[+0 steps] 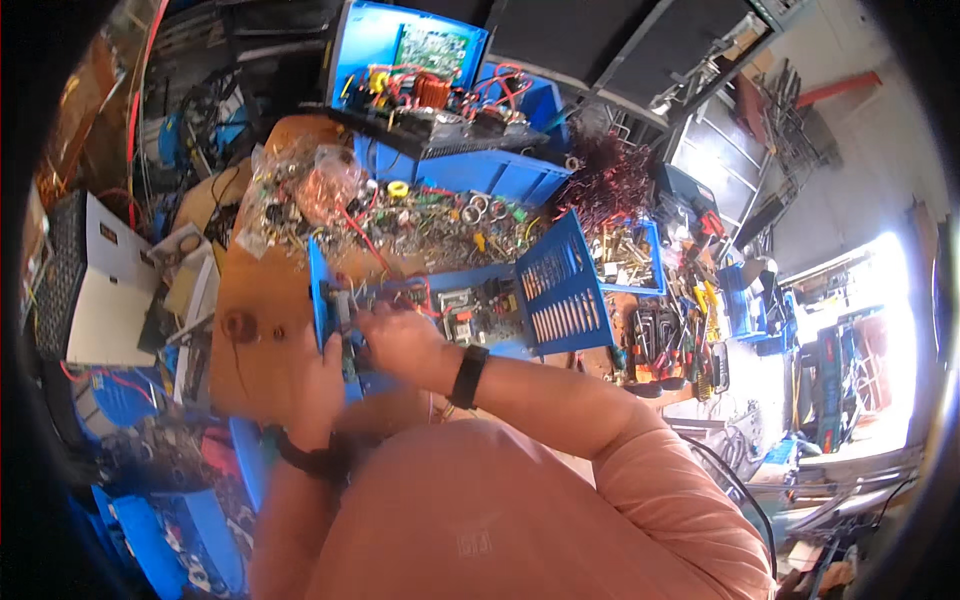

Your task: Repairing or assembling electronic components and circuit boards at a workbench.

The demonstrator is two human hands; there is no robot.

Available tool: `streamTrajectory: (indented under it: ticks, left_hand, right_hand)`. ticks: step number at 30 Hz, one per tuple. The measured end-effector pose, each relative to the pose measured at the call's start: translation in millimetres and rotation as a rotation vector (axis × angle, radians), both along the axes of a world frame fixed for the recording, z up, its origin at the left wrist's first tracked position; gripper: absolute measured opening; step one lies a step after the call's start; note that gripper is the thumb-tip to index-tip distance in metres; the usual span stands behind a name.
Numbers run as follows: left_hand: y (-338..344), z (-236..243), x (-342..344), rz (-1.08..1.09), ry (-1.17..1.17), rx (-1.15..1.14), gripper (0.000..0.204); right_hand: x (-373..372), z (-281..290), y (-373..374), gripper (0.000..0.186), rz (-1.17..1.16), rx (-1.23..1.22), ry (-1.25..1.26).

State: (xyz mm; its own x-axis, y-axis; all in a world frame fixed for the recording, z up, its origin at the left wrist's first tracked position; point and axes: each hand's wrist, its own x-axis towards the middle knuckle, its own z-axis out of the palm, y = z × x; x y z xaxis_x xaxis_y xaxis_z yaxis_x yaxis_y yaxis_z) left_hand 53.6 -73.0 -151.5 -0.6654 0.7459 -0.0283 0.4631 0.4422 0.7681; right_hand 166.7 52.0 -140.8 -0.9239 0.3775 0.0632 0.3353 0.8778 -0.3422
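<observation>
An opened blue metal chassis with circuit boards inside lies on the wooden bench. My left hand, blurred, grips the upright blue end panel at the chassis's left. My right hand, with a dark wrist strap, has curled fingers inside the left part of the chassis, at a circuit board beside that panel; what they hold is hidden. Red wires run just beyond the fingers. A vented blue panel stands tilted up at the chassis's right end.
Loose small parts spread behind the chassis, before stacked blue units with exposed electronics. A blue tray of fasteners and hand tools lie at the right. A cream board stands at the left beside the wooden bench.
</observation>
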Motion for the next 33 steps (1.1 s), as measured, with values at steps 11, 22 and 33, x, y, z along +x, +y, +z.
streamTrajectory:
  ticks: [11, 22, 33]
  left_hand:
    - [-0.8, 3.1, 0.5, -0.002, 0.065, -0.001, 0.042]
    - [-1.6, -16.8, -4.7, -0.032, -0.066, 0.109, 0.038]
    - [2.8, -19.6, -5.3, -0.088, -0.127, 0.207, 0.043]
  right_hand:
    - [11.1, 17.1, -19.2, 0.044, 0.18, -0.08, -0.022]
    - [-0.2, -2.2, -8.6, 0.028, 0.081, -0.124, -0.011]
    - [-5.2, 0.3, -7.5, 0.023, 0.207, -0.047, -0.122]
